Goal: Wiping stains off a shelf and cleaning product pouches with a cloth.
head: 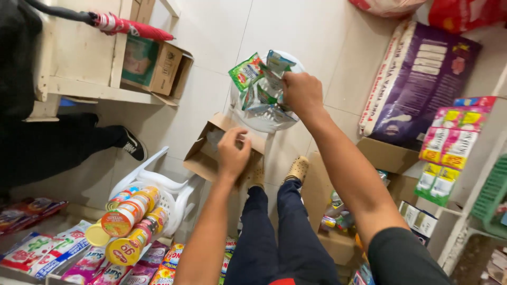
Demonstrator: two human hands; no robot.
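Pale floor tiles spread under a cluttered shop corner, with stacked cans on a white plastic chair nearest. Left hand hovers loosely curled, holding nothing, over an open cardboard box. Farther off, right hand pinches a bunch of green sachets above a round white stool.

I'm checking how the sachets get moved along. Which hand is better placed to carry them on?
Right, probably: the right hand grips the green sachets above the white tub; the left hand hovers over the cardboard box.
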